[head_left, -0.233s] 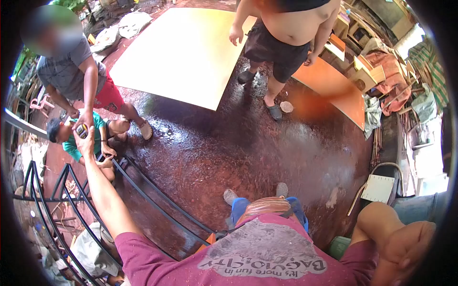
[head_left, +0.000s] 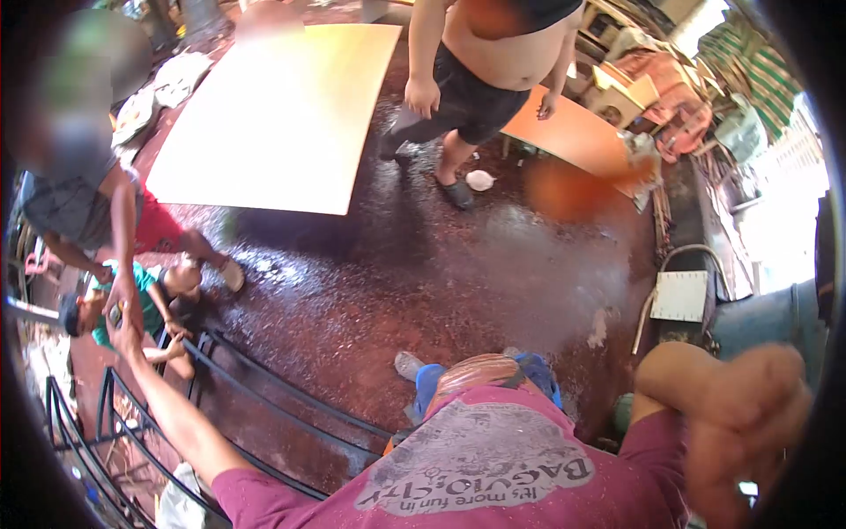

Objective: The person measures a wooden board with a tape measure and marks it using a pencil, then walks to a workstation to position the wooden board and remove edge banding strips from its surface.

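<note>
My left hand [head_left: 126,331] is at the end of my outstretched arm on the left. Its fingers are round a small dark and yellow tape measure [head_left: 115,312], partly hidden, where a standing co-worker's hand [head_left: 123,286] meets mine. Close to the camera at the lower right is my right hand [head_left: 753,414], raised with its fingers curled in; what it holds, if anything, is hidden. Below my left arm runs a black curved metal frame [head_left: 264,392]. A crouching co-worker in green [head_left: 150,300] has hands at the frame's far end.
A large pale board [head_left: 273,123] lies beyond the wet red floor [head_left: 423,282]. Another person [head_left: 502,53] in dark shorts stands beside it. An orange board [head_left: 573,132] and piled wood are at the upper right. A white panel [head_left: 679,295] stands near a blue drum [head_left: 767,322].
The view has shifted, so the boards and people appear further left. My left hand and the co-worker's hand remain together at the tape measure. My right hand stays raised with fingers curled.
</note>
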The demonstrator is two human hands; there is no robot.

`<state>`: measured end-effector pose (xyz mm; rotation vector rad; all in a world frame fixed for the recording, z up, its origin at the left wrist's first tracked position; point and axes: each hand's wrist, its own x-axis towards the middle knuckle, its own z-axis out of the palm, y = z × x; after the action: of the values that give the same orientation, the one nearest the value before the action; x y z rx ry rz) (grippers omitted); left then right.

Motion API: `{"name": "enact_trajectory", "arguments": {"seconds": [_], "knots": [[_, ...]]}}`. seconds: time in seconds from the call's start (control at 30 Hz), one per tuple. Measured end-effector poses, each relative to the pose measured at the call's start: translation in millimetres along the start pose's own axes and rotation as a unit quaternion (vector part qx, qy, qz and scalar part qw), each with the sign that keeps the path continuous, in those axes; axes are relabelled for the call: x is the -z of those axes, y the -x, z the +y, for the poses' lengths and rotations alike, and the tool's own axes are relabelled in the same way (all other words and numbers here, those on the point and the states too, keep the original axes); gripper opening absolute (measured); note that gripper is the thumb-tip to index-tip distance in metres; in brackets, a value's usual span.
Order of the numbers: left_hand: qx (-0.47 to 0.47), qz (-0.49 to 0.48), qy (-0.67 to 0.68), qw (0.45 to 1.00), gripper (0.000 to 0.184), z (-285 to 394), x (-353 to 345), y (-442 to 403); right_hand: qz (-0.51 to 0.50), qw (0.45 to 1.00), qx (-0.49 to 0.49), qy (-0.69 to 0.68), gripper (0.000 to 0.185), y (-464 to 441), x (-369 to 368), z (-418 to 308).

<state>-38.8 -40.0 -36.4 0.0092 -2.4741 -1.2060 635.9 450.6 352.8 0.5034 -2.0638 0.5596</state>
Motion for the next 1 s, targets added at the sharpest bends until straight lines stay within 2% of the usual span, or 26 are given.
{"name": "enact_trajectory", "arguments": {"seconds": [0.03,0.07,0.13,0.17,0.2,0.23,0.27,0.3,0.33,0.37,0.4,0.43,0.47,0.5,0.57,0.6,0.63,0.67,0.73,0.77,0.8,0.87,0.9,0.93,1.0], "knots": [[-0.006,0.001,0.061,0.998,0.071,-21,-2,-2,0.016,0.997,-0.057,0.042,0.025,12,-4,4],[0.021,-0.028,0.105,0.994,0.068,7,10,25,0.034,0.990,-0.113,0.073,0.021,25,-11,15],[-0.011,0.025,0.036,0.999,0.067,12,27,58,0.143,0.971,-0.193,0.021,0.021,61,-46,47],[0.032,0.029,0.111,0.993,0.066,28,35,88,0.121,0.949,-0.288,-0.028,0.024,78,-58,53],[0.070,0.034,0.185,0.980,0.065,50,40,123,0.028,0.945,-0.325,-0.014,0.027,108,-60,69],[0.061,0.018,0.220,0.973,0.064,64,46,161,-0.004,0.936,-0.352,-0.003,0.025,133,-80,82],[0.048,-0.003,0.256,0.965,0.063,83,49,201,-0.028,0.906,-0.419,-0.046,0.024,156,-102,89],[0.087,-0.070,0.328,0.938,0.060,115,52,244,-0.050,0.867,-0.487,-0.088,0.025,178,-125,93],[0.119,-0.165,0.346,0.916,0.059,146,58,289,-0.088,0.854,-0.497,-0.128,0.026,199,-148,97],[0.104,-0.235,0.346,0.902,0.060,165,53,327,-0.126,0.838,-0.504,-0.166,0.028,215,-167,99],[0.105,-0.340,0.356,0.864,0.062,182,48,360,-0.180,0.816,-0.505,-0.217,0.032,218,-180,98],[0.136,-0.383,0.294,0.865,0.066,212,46,397,-0.205,0.830,-0.464,-0.233,0.034,223,-193,97],[0.165,-0.449,0.283,0.831,0.069,224,39,428,-0.229,0.842,-0.413,-0.259,0.035,225,-209,98],[0.180,-0.542,0.230,0.788,0.071,238,34,450,-0.269,0.817,-0.408,-0.304,0.036,226,-219,97],[0.157,-0.649,0.215,0.713,0.082,260,18,487,-0.351,0.767,-0.373,-0.387,0.037,226,-234,105],[0.201,-0.699,0.281,0.627,0.092,272,10,494,-0.441,0.727,-0.373,-0.372,0.037,222,-235,107],[0.136,-0.699,0.299,0.635,0.086,291,5,497,-0.423,0.722,-0.371,-0.404,0.037,223,-234,106],[0.077,-0.697,0.301,0.647,0.091,248,-21,524,-0.404,0.718,-0.372,-0.429,0.037,229,-232,107],[0.261,-0.665,0.278,0.642,0.113,276,-26,521,-0.465,0.668,-0.405,-0.415,0.036,253,-222,125],[0.329,-0.616,0.298,0.651,0.104,261,-48,541,-0.455,0.659,-0.436,-0.411,0.037,256,-213,134],[0.344,-0.577,0.296,0.679,0.100,283,-62,543,-0.415,0.601,-0.508,-0.457,0.044,266,-205,143],[0.366,-0.497,0.289,0.732,0.094,328,-97,542,-0.384,0.615,-0.528,-0.443,0.043,273,-187,178],[0.295,-0.536,0.247,0.752,0.084,335,-121,549,-0.364,0.591,-0.567,-0.444,0.043,275,-181,197],[0.192,-0.546,0.166,0.798,0.095,347,-145,552,-0.343,0.567,-0.605,-0.441,0.043,274,-170,218],[0.174,-0.601,0.164,0.763,0.109,392,-182,535,-0.292,0.519,-0.662,-0.455,0.043,288,-149,267]]}}
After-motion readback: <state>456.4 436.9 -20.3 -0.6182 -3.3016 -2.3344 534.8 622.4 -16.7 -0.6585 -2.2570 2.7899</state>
